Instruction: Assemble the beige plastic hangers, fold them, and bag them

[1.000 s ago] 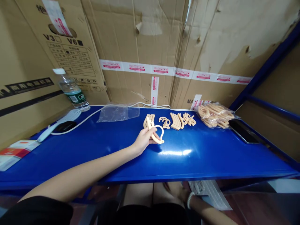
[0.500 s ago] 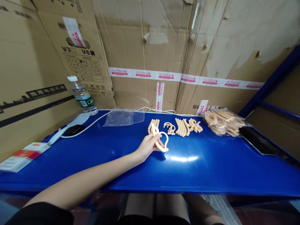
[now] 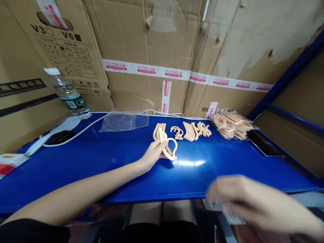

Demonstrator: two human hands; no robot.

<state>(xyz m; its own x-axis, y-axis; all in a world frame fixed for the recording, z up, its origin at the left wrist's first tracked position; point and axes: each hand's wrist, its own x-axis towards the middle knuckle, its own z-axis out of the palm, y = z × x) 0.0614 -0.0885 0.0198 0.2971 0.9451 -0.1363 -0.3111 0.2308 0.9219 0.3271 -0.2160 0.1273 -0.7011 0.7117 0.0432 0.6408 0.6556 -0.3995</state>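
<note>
My left hand (image 3: 153, 153) is closed on curved beige pieces (image 3: 172, 141), held above the blue table; one forms an open loop. Just behind it lie long beige pieces (image 3: 157, 131) side by side. To their right are small curved pieces (image 3: 178, 133), a row of long curved pieces (image 3: 189, 131) and another small cluster (image 3: 204, 129). My right hand (image 3: 233, 195) is at the table's front edge, lower right, smeared by motion; its fingers cannot be made out. Some clear plastic shows beneath it.
On the blue table (image 3: 113, 182), a clear plastic bag of beige pieces (image 3: 231, 125) lies beside a dark phone (image 3: 263, 143). A flat clear bag (image 3: 121, 121), bottle (image 3: 71, 96), pale brush (image 3: 53, 133), black round object (image 3: 61, 137) and small box (image 3: 11, 163) are left.
My right hand has come into view at the lower right. My left hand still holds the beige pieces. The camera view has shifted, so the table things appear further left and slightly higher.
</note>
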